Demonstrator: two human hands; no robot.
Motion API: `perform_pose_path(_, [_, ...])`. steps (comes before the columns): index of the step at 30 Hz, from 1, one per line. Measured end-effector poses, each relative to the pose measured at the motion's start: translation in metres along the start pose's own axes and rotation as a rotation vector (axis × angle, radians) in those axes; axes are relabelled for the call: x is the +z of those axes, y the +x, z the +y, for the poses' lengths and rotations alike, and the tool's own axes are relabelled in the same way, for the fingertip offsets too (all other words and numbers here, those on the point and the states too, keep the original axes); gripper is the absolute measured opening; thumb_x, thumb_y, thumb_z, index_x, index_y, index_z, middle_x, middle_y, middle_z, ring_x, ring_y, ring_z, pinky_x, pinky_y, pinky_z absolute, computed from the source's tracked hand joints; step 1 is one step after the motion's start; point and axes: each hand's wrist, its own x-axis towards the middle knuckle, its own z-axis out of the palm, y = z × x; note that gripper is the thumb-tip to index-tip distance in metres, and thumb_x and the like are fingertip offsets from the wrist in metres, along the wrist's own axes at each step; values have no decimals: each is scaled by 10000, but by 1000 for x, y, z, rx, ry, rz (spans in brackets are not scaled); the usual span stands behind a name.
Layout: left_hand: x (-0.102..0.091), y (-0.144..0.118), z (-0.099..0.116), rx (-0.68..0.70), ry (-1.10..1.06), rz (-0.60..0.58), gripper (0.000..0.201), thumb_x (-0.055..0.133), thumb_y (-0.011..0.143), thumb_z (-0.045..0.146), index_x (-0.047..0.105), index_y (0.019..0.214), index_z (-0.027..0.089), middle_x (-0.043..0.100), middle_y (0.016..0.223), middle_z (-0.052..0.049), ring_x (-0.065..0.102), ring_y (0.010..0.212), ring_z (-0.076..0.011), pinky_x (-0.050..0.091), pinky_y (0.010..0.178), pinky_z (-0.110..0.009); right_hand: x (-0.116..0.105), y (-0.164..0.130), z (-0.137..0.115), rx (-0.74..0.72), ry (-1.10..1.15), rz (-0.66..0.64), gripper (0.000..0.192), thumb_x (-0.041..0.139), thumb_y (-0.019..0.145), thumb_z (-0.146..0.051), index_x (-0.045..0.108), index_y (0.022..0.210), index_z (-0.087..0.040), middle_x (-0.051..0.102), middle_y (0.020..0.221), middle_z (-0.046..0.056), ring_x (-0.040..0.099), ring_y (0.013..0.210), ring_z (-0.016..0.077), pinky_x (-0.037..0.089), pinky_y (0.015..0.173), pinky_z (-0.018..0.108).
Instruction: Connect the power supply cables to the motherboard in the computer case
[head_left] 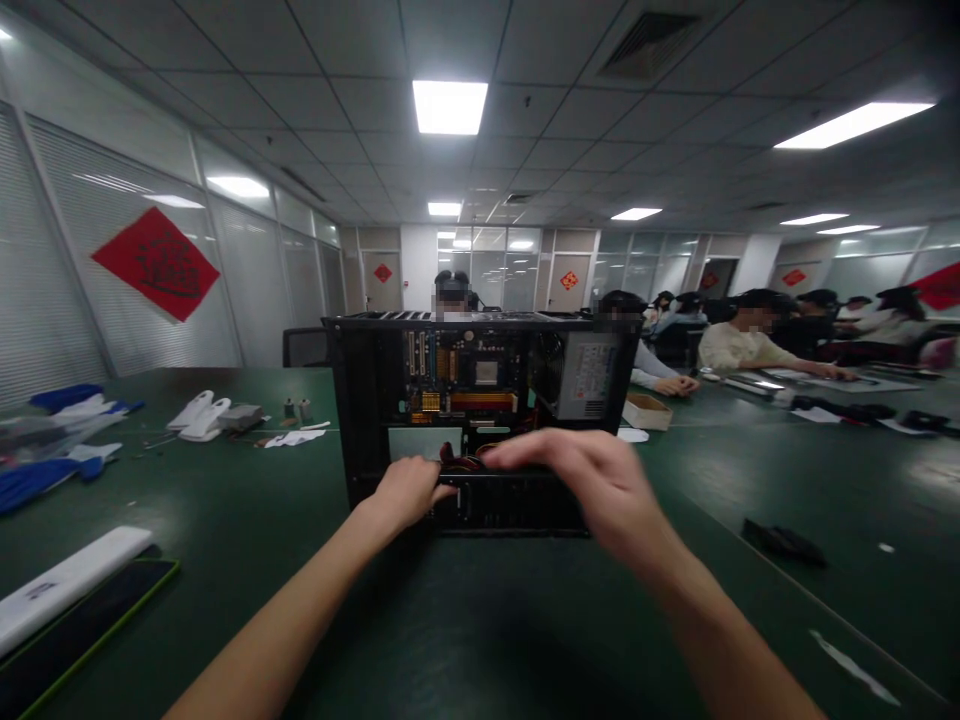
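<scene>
Our left hand closes its fingers on the left end of a black component; our right hand pinches its top edge, fingers together. The component's long axis runs left to right, directly ahead, at the open computer case on the green worktop

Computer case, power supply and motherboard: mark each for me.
computer case [352, 420], head view, left side wall of the black frame.
power supply [592, 375], head view, labelled grey face.
motherboard [461, 372], head view, middle of the board.
</scene>
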Motion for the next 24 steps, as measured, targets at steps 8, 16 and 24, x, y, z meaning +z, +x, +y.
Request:
perform_pose_path(8, [2, 1, -4, 2, 23, 5, 430, 493, 930, 463, 690, 1034, 95, 721, 958, -179, 693, 883, -353, 546, 746, -439, 60, 74, 80, 217, -659, -355, 359, 531, 913, -467, 696, 1037, -173, 718, 992, 120, 674, 935, 243, 476, 768, 289])
perform_pose_path(16, [14, 4, -16, 52, 31, 53, 419, 405, 962, 479, 696, 1025, 185, 737, 931, -125, 699, 870, -344, 546, 718, -442, 88, 80, 91, 305, -866, -404, 356, 454, 925, -330, 715, 1041, -118, 690, 1069, 210, 653, 1022, 312, 493, 798, 352])
perform_pose_path(24, [8, 2, -18, 91, 22, 22, 452, 371, 971, 497, 701, 1006, 190, 733, 947, -121, 700, 871, -324, 544, 725, -415, 82, 82, 111, 280, -473, -402, 257, 566, 857, -318, 745, 996, -195, 743, 988, 86, 671, 969, 216, 448, 772, 243])
